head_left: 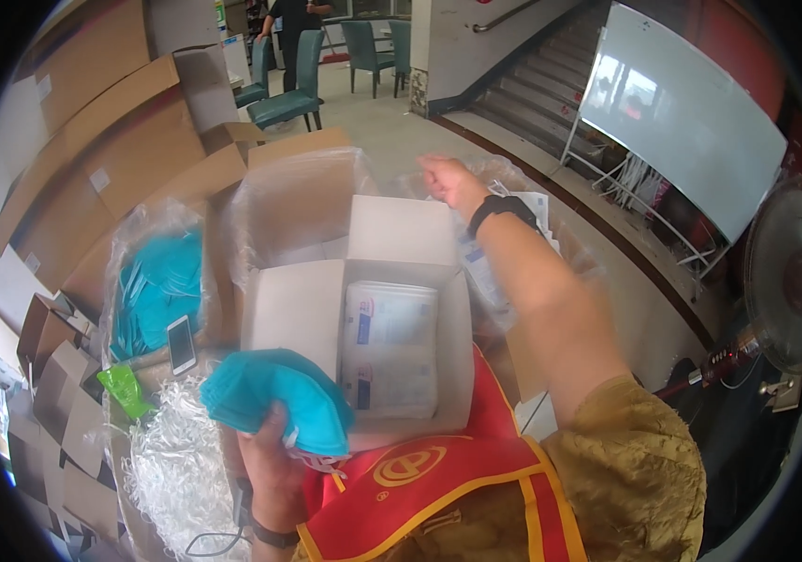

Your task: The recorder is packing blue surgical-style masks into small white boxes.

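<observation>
My left hand (272, 450) grips a thick stack of teal face masks (274, 398), with white straps hanging beneath it. Right beside the stack, an open white carton (293, 304) holds flat, printed white-and-blue packets (389, 347) in its right part. My right arm reaches forward past this carton. At its end my right hand (454, 183) is above the plastic-lined box on the far right, its fingers curled together. Whatever may be between those fingers is hidden. More packets (485, 272) lie in that plastic lining, below my wrist.
At left, a plastic-lined carton holds more teal masks (157, 290). A phone (181, 344), a green plastic piece (124, 389) and a heap of white straps (181, 459) are nearby. A fan (789, 272) and a whiteboard (682, 122) stand right. Another person (293, 42) stands far back by chairs.
</observation>
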Motion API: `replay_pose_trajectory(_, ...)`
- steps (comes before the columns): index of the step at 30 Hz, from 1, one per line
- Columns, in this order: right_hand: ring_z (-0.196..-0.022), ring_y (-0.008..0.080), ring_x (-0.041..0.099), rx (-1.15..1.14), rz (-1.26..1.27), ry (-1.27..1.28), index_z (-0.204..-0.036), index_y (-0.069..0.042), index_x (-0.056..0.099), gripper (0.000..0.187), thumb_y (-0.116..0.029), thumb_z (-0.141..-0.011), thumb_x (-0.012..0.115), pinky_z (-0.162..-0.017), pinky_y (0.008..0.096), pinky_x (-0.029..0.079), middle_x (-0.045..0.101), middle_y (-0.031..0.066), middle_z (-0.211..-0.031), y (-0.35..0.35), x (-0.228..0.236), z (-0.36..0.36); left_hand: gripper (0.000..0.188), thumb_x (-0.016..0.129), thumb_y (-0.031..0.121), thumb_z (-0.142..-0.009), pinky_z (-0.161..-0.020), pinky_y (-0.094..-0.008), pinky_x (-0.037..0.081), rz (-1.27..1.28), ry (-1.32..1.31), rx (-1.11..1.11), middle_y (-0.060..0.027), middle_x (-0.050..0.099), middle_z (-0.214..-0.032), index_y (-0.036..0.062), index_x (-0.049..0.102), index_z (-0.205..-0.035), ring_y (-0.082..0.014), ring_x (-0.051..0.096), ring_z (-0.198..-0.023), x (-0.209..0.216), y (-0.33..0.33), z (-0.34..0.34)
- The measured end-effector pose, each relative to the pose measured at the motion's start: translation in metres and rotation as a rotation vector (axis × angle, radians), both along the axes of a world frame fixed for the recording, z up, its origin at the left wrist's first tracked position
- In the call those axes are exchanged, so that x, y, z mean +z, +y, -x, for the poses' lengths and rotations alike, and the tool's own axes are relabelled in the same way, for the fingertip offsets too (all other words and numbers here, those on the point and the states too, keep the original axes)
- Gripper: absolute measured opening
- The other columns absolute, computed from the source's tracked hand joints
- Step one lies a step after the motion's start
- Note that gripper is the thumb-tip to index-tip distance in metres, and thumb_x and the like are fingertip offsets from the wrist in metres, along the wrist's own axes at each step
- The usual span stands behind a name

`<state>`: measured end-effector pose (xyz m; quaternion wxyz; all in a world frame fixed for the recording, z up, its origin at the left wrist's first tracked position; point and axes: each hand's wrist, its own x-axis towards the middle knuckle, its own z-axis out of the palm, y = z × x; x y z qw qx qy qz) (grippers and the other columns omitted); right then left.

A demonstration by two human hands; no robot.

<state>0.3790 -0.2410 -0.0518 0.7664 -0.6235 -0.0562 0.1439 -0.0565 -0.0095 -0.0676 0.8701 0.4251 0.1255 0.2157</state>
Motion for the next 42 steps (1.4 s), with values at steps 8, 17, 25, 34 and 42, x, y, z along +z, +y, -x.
replay_pose_trajectory(8,-0.041,0.0046,0.027,0.106,0.072,-0.205,-0.102,-0.010,0.062,0.017,-0.024,-0.094,0.059,-0.038,0.0227,0.018,0.042,-0.0054,-0.056,0.008,0.064,0.038,0.038,0.054,-0.005,-0.086,-0.086,-0.0301,0.047,0.016,0.008,0.013,-0.0042,0.059,-0.111,0.0036,0.052,-0.123,-0.0158,0.058,-0.100,-0.002,0.013,0.000)
replay_pose_trajectory(17,-0.048,0.0015,0.033,0.215,-0.117,-0.310,-0.115,-0.006,0.061,0.027,-0.024,-0.096,0.056,-0.041,0.0177,0.022,0.037,-0.0106,-0.059,-0.012,0.029,0.255,0.038,0.059,-0.005,-0.083,-0.086,-0.0294,0.047,-0.002,-0.154,-0.061,-0.0038,0.060,-0.109,0.0039,0.054,-0.120,-0.0161,0.058,-0.099,0.017,-0.001,-0.011)
replay_pose_trajectory(25,-0.044,0.0033,0.027,0.587,-0.167,0.194,-0.124,-0.006,0.055,0.030,-0.022,-0.101,0.048,-0.041,0.0190,0.021,0.035,-0.0072,-0.056,0.009,-0.057,0.326,0.036,0.066,0.009,-0.086,-0.080,-0.0357,0.056,-0.035,-0.233,-0.065,-0.0093,0.065,-0.105,0.0021,0.053,-0.119,-0.0216,0.066,-0.092,0.018,-0.011,0.002)
replay_pose_trajectory(34,-0.059,0.0004,0.037,0.506,-0.334,-0.039,-0.137,-0.009,0.046,0.040,-0.019,-0.098,0.049,-0.048,0.0178,0.030,0.044,-0.0101,-0.073,0.023,-0.006,0.270,0.041,0.064,0.001,-0.081,-0.088,-0.0323,0.047,-0.025,-0.175,-0.090,-0.0054,0.060,-0.111,0.0031,0.053,-0.121,-0.0180,0.058,-0.103,0.029,-0.012,0.013)
replay_pose_trajectory(42,-0.043,0.0048,0.035,0.152,-0.482,0.121,-0.086,-0.016,0.054,0.011,-0.022,-0.093,0.060,-0.036,0.0197,0.022,0.042,-0.0064,-0.058,0.046,0.037,0.130,0.040,0.063,0.003,-0.082,-0.090,-0.0321,0.045,-0.053,-0.182,-0.084,-0.0054,0.059,-0.113,0.0025,0.054,-0.121,-0.0178,0.057,-0.104,0.033,-0.016,0.013)
